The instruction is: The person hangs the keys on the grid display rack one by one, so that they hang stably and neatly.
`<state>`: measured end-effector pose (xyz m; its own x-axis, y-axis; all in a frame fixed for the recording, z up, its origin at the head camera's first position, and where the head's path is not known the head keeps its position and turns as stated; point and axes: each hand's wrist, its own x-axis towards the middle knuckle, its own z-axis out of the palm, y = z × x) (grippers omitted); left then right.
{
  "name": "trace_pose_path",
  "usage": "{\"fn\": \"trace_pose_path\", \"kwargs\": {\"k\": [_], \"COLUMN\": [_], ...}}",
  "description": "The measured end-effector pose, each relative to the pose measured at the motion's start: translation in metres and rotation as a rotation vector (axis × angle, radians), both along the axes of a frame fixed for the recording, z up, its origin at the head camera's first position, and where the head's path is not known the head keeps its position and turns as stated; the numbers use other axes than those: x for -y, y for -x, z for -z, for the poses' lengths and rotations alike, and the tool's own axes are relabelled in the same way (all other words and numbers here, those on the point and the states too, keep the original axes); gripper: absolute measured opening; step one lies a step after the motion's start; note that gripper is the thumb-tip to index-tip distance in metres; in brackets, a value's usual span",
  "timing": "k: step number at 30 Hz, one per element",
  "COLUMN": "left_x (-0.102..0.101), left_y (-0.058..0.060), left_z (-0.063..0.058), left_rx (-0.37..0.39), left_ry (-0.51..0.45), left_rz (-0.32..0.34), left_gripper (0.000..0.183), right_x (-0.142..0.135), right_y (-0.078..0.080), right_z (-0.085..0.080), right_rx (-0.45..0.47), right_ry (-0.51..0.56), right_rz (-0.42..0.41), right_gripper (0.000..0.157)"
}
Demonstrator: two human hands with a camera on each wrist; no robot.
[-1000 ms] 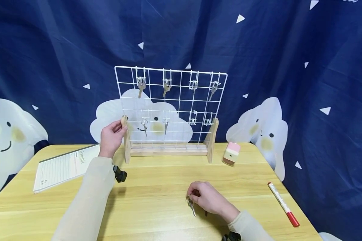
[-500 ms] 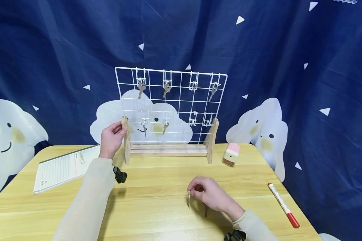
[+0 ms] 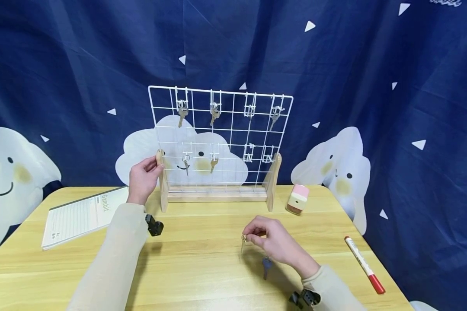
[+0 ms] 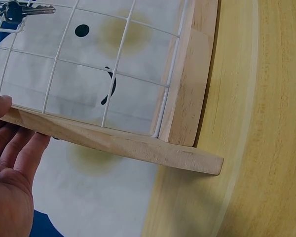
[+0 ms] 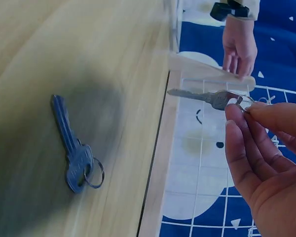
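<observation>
My right hand (image 3: 270, 239) is above the table, pinching a key (image 5: 202, 96) by its ring between thumb and fingertip. The key hangs down from the ring in the head view. Below that hand, another key (image 3: 266, 267) with a small ring lies on the wood. My left hand (image 3: 143, 179) grips the left wooden upright (image 3: 164, 185) of a white wire grid rack, thumb in front and fingers behind, as the left wrist view shows. Several keys, among them a brass one (image 3: 215, 114), hang from hooks on the grid. Two lower right hooks (image 3: 267, 157) carry no key.
A lined notepad (image 3: 85, 216) lies at the left, partly behind the left forearm. Right of the rack stands a small pink, cream and brown block (image 3: 297, 199). A red-capped marker (image 3: 363, 261) lies near the table's right edge. A blue cloud-print curtain (image 3: 233, 43) hangs behind.
My right hand has lifted away from the table and moved toward the rack with the pinched key, uncovering more of the key lying below. The left hand stays on the upright.
</observation>
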<state>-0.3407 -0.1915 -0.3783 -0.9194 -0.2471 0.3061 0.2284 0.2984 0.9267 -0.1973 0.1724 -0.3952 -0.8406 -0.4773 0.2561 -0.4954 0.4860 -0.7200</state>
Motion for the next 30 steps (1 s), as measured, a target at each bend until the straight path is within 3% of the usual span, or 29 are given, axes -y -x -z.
{"fn": "trace_pose_path", "kwargs": {"k": [7, 16, 30], "left_x": [0.002, 0.002, 0.0], "left_y": [0.001, 0.001, 0.002], "left_z": [0.002, 0.003, 0.001], "left_rx": [-0.004, 0.007, 0.01], "left_ry": [0.007, 0.001, 0.007], "left_rz": [-0.007, -0.007, -0.017], "left_gripper": [0.041, 0.042, 0.042], "right_x": [0.0, -0.002, -0.004], "right_y": [0.005, 0.018, 0.039], "right_z": [-0.01, -0.036, -0.06], "right_rx": [-0.033, -0.108, -0.129], "right_ry": [-0.002, 0.012, 0.075], "right_rz": [0.012, 0.08, 0.151], "right_gripper": [0.011, 0.011, 0.01]}}
